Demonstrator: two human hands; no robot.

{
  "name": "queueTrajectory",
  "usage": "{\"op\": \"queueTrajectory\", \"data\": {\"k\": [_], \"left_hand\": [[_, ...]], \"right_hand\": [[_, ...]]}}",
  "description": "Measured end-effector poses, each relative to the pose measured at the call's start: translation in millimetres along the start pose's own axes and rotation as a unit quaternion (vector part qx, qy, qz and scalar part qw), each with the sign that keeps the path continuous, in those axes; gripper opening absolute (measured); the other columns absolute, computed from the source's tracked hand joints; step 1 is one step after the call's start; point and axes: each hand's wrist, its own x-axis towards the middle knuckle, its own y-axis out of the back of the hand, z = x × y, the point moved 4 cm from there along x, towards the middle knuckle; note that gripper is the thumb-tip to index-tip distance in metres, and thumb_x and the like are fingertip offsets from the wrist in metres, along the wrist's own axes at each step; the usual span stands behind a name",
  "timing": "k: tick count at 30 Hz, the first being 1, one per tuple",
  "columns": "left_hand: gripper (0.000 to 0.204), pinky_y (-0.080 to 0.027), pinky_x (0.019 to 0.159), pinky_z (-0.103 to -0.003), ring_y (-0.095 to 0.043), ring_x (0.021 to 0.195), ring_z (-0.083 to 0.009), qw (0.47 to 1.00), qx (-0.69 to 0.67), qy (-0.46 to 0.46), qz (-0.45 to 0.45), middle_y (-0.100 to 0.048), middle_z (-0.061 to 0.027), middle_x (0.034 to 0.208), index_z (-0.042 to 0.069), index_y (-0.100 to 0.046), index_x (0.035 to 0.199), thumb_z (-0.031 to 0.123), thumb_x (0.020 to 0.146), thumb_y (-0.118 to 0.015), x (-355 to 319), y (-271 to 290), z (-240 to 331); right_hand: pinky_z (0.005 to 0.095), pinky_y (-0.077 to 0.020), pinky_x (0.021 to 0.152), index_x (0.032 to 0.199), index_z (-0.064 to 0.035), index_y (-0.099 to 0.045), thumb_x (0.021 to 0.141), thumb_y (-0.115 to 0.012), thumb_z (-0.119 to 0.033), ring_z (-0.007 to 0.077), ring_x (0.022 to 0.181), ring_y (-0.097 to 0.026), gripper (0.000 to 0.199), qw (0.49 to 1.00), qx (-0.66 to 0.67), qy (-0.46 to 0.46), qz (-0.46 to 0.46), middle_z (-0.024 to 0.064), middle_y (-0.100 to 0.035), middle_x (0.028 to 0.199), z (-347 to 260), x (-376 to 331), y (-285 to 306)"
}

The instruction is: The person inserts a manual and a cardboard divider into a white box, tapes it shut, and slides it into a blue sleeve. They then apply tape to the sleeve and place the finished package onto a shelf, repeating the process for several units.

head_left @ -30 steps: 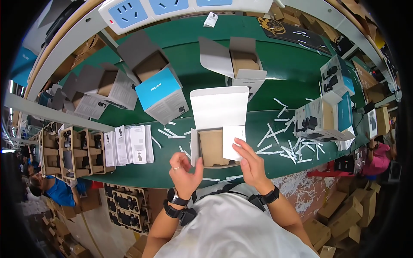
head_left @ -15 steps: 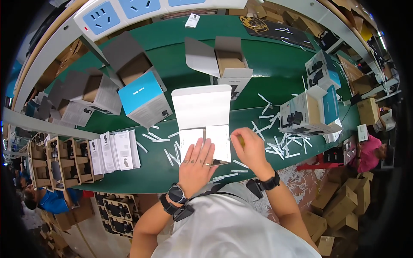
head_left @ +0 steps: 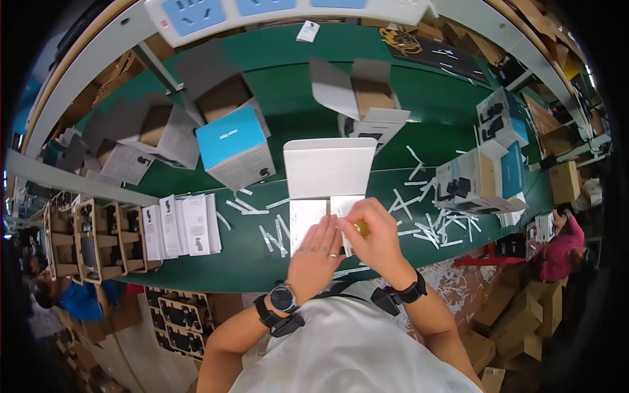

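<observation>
A white carton (head_left: 329, 169) lies in front of me on the green table, its lid flap laid back to the far side. Two white inner flaps cover its inside, with a narrow gap between them. My left hand (head_left: 316, 254) rests on the near part of the carton, palm down and fingers stretched out. Beside it, my right hand (head_left: 379, 239) is closed, its fingertips at the right flap near my left fingers. A small yellowish round thing (head_left: 362, 228) shows inside the right hand; its kind is partly hidden by the fingers.
White paper strips (head_left: 429, 229) are strewn right of the carton. Printed booklets (head_left: 196, 226) and moulded trays (head_left: 98, 239) stand left. A blue-topped box (head_left: 232, 137), an open grey box (head_left: 373, 121) and a product box (head_left: 468, 183) surround the work area. A power strip (head_left: 282, 14) hangs above.
My right hand has moved left and come onto the carton's right flap, next to my left hand. The left hand stays flat on the carton. The whole view has shifted slightly.
</observation>
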Motion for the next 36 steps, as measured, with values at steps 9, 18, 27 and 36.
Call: {"op": "queueTrajectory", "data": {"k": [9, 18, 27, 36], "left_hand": [[0.022, -0.051, 0.089, -0.046, -0.065, 0.095, -0.0329, 0.998, -0.031, -0.032, 0.040, -0.062, -0.0154, 0.102, 0.004, -0.070, 0.099, 0.014, 0.081, -0.063, -14.6, -13.0, -1.4], [0.024, -0.055, 0.072, -0.041, -0.069, 0.085, -0.0258, 0.996, -0.036, -0.025, 0.074, -0.071, -0.0083, 0.093, 0.007, -0.072, 0.101, 0.017, 0.080, -0.069, -13.0, -6.7, -8.2], [0.029, -0.054, 0.082, -0.044, -0.069, 0.096, -0.0316, 0.989, -0.122, 0.050, -0.071, -0.070, -0.0131, 0.103, 0.005, -0.071, 0.106, 0.021, 0.082, -0.069, -20.5, -21.9, -14.3], [0.020, -0.052, 0.086, -0.043, -0.064, 0.094, -0.0295, 0.998, -0.057, -0.022, 0.031, -0.063, -0.0141, 0.098, 0.003, -0.069, 0.096, 0.016, 0.082, -0.063, -16.5, -10.3, -12.0]], "right_hand": [[0.0437, -0.0521, 0.064, 0.090, -0.0061, -0.061, 0.083, -0.072, -0.012, 0.0334, 0.076, -0.062, 0.014, 0.983, -0.129, 0.050, -0.121, 0.0096, -0.059, 0.089, -13.8, 26.0, -84.4], [0.0418, -0.0515, 0.061, 0.084, -0.0069, -0.062, 0.082, -0.074, -0.010, 0.0332, 0.074, -0.064, 0.012, 0.987, -0.150, 0.011, -0.063, 0.0104, -0.060, 0.086, -14.7, 21.5, -81.6], [0.0421, -0.0518, 0.062, 0.082, -0.0071, -0.061, 0.082, -0.073, -0.010, 0.0332, 0.074, -0.064, 0.012, 0.979, -0.171, 0.070, -0.089, 0.0094, -0.061, 0.086, -26.7, 18.2, -96.5], [0.0392, -0.0524, 0.062, 0.083, -0.0081, -0.063, 0.079, -0.080, -0.019, 0.0328, 0.073, -0.065, 0.020, 0.983, -0.163, 0.013, -0.079, 0.0086, -0.063, 0.086, -18.6, 23.9, -85.9]]}}
